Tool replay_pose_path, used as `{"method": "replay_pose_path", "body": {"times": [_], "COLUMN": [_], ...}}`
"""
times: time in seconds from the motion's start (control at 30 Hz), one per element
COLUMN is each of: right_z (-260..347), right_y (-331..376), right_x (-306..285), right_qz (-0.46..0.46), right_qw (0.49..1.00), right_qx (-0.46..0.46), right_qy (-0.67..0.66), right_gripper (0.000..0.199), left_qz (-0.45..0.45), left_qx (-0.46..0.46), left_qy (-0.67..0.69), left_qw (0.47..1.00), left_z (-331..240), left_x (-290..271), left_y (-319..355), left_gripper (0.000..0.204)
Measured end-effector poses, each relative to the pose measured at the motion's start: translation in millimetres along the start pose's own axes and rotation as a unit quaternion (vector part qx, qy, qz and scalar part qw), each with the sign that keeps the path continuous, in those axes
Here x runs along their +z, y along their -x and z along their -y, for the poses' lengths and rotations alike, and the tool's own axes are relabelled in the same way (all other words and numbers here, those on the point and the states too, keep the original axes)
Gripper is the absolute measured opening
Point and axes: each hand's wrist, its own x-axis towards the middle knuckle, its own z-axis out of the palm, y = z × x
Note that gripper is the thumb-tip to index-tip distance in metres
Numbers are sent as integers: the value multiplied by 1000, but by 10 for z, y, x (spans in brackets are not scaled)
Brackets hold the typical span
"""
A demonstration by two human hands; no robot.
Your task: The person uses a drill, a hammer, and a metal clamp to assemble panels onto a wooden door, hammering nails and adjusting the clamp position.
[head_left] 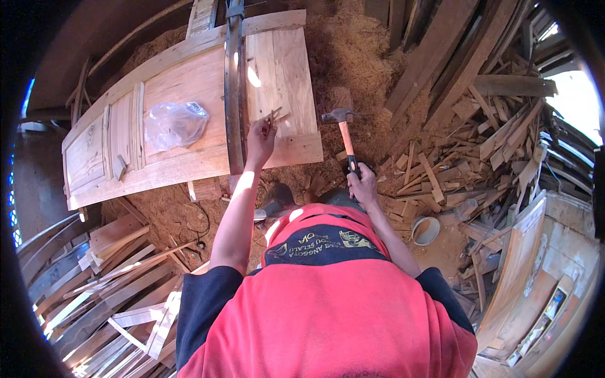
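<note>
A wooden panel door (pixel 189 160) lies flat on my left. My left hand (pixel 261 140) is over its right end, fingers pinched around a small thin stick (pixel 275 114) that looks like wood. A long metal bar clamp (pixel 233 94) crosses the door just left of that hand. Off the door's right end, my right hand (pixel 362 184) grips a claw hammer (pixel 345 135) by its black handle end, with the head pointing away from me. A clear plastic bag (pixel 176 125) with unclear contents rests on the door's middle panel, and a small wood block (pixel 119 167) lies farther left.
Sawdust and shavings (pixel 353 57) cover the ground beyond the door. Long planks (pixel 435 63) lean at the far right, above a heap of offcuts (pixel 441 170). A pale bucket (pixel 425 230) stands at my right. Stacked wood strips (pixel 120 296) fill the lower left.
</note>
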Motion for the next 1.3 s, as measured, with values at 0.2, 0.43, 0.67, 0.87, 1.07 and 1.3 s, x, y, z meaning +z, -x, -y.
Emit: {"method": "replay_pose_path", "body": {"times": [0.2,0.43,0.67,0.87,1.07,1.3], "right_z": [24,-59,-65,0,-10,36], "right_y": [5,-61,-78,-51,-61,-100], "right_x": [13,24,18,-23,-28,-59], "right_qz": [11,23,25,11,-29,-31], "right_qw": [1000,1000,1000,993,981,947], "right_qx": [-6,-7,-7,-46,-121,-225], "right_qy": [2,18,17,111,149,225], "right_gripper": [10,14,14,20,22,25], "left_qz": [97,102,114,61,8,19], "left_qx": [-372,-334,-333,-357,-390,-171], "left_qy": [493,439,398,465,420,195], "left_qw": [780,828,847,808,819,965], "left_z": [75,-263,-231,-236,-81,-251], "left_x": [178,166,158,161,274,248], "left_y": [393,571,526,480,469,357], "left_gripper": [26,40,25,29,22,24]}}
